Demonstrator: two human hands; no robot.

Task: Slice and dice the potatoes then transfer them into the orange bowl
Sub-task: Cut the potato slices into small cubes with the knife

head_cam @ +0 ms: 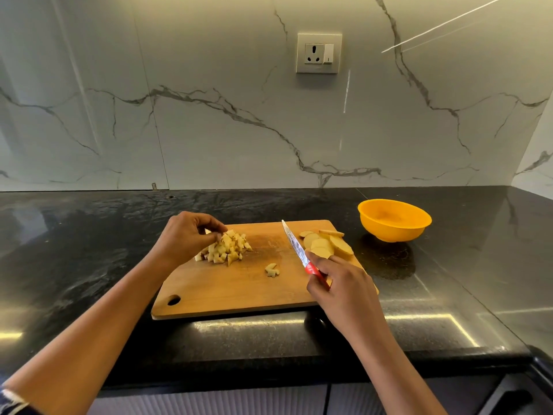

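We note the left hand (185,236), fingers bunched on the diced potato (227,248); right hand (344,290), fingers clamped on the knife (292,242), beside the slices (327,244) on the board (239,290).

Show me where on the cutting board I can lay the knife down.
Free: the middle of the cutting board, between diced pile and knife; its near strip between hanging hole and right hand. Crowded: far-left corner with the left hand, right end with the slices.

On my cutting board (239,292), diced potato (227,247) lay left, slices (326,244) right; the bowl (394,220) sat on the surface (89,235) farther right.
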